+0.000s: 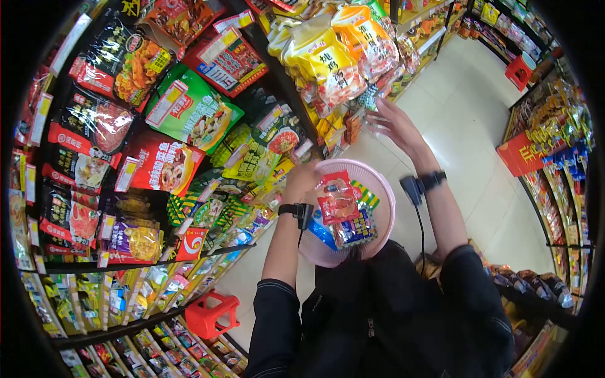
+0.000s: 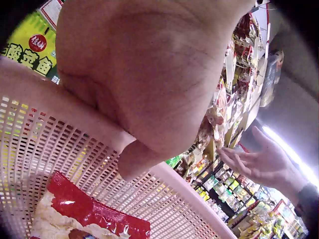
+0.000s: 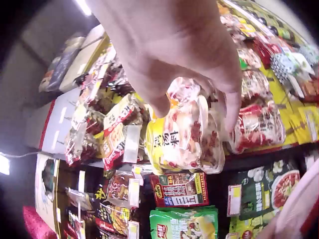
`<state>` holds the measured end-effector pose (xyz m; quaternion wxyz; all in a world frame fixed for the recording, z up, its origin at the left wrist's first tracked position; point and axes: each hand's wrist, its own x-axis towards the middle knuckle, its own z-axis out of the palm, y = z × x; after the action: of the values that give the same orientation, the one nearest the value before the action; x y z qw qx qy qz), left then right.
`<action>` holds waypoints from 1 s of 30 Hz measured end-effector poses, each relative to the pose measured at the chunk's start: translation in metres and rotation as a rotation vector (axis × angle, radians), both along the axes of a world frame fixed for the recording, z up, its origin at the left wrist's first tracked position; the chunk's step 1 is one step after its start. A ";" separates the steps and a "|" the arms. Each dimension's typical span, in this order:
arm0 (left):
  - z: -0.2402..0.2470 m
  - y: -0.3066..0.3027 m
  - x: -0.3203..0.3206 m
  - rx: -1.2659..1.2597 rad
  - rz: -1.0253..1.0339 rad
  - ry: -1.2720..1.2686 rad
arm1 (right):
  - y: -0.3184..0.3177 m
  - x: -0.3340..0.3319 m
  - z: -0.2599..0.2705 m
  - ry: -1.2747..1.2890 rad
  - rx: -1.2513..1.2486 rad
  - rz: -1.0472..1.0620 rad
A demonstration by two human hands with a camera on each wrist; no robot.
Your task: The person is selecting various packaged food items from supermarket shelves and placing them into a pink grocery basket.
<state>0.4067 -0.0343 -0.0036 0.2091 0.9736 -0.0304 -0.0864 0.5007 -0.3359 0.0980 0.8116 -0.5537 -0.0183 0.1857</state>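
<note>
- The yellow bag (image 1: 322, 68) on the far rack reads "鸡汤料" down its front.
- The orange bag (image 1: 365, 39), to its right, begins "淮山"; its remaining characters blur.
- The yellow-green packet (image 2: 31, 47), left in the left wrist view, reads "酸菜鱼".
- The dark red packet (image 3: 180, 189), in the right wrist view, shows "三五".
- Shelf price tags (image 3: 234, 200) are too small to read.

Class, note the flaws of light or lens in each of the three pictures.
Head: left shelf edge bows, corners go black, floor catches glare; left wrist: ceiling tube burns white, red-topped packet glints; right wrist: lamp overexposed, dark corners.
</note>
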 end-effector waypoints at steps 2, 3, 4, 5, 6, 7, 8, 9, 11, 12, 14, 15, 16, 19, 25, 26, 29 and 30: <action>0.012 0.003 -0.003 0.014 0.009 0.033 | 0.024 0.025 -0.003 0.069 0.115 0.015; 0.018 0.004 -0.004 0.036 0.025 0.054 | 0.035 0.035 -0.006 0.164 0.234 -0.018; 0.021 0.005 -0.005 0.042 0.026 0.054 | 0.045 0.036 -0.002 0.257 0.353 -0.050; 0.024 0.007 -0.006 0.033 0.031 0.052 | 0.052 0.033 0.001 0.255 0.344 -0.046; 0.028 0.008 -0.007 0.040 0.037 0.070 | 0.056 0.027 0.003 0.242 0.365 -0.124; 0.027 0.010 -0.009 0.047 0.043 0.089 | 0.059 0.024 0.004 0.229 0.385 -0.203; 0.023 0.013 -0.009 0.040 0.049 0.089 | 0.057 0.025 0.001 0.229 0.378 -0.197; 0.019 0.017 -0.009 0.057 0.023 0.083 | 0.052 0.027 0.000 0.243 0.518 -0.080; 0.020 0.018 -0.011 0.071 0.002 0.083 | 0.053 0.024 0.008 0.264 0.653 0.043; 0.020 0.018 -0.012 0.048 0.012 0.051 | 0.051 0.025 0.013 0.189 0.599 0.063; 0.025 0.016 -0.014 0.029 0.022 0.056 | 0.051 0.027 0.010 0.088 0.572 0.135; 0.018 0.020 -0.016 0.025 0.033 0.072 | 0.047 0.032 0.003 0.107 0.568 0.142; 0.006 0.026 -0.023 -0.051 -0.063 -0.154 | 0.044 0.030 0.002 0.066 0.534 0.047; 0.014 0.027 -0.023 -0.233 0.015 -0.053 | 0.039 0.000 0.009 0.048 0.441 -0.161; 0.041 0.040 -0.022 -0.528 0.197 0.296 | -0.043 -0.069 -0.027 -0.041 -0.030 0.223; 0.041 0.042 -0.020 -0.550 0.203 0.307 | -0.044 -0.084 -0.023 0.004 -0.148 0.257; 0.043 0.037 -0.018 -0.604 0.201 0.365 | -0.036 -0.103 -0.027 0.070 -0.451 0.518; 0.047 0.033 -0.016 -0.616 0.190 0.387 | -0.029 -0.107 -0.034 0.065 -0.470 0.587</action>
<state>0.3912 -0.0013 0.0435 0.5010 0.8293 0.0755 -0.2358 0.3937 -0.3653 0.0635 0.5748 -0.6898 -0.1073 0.4270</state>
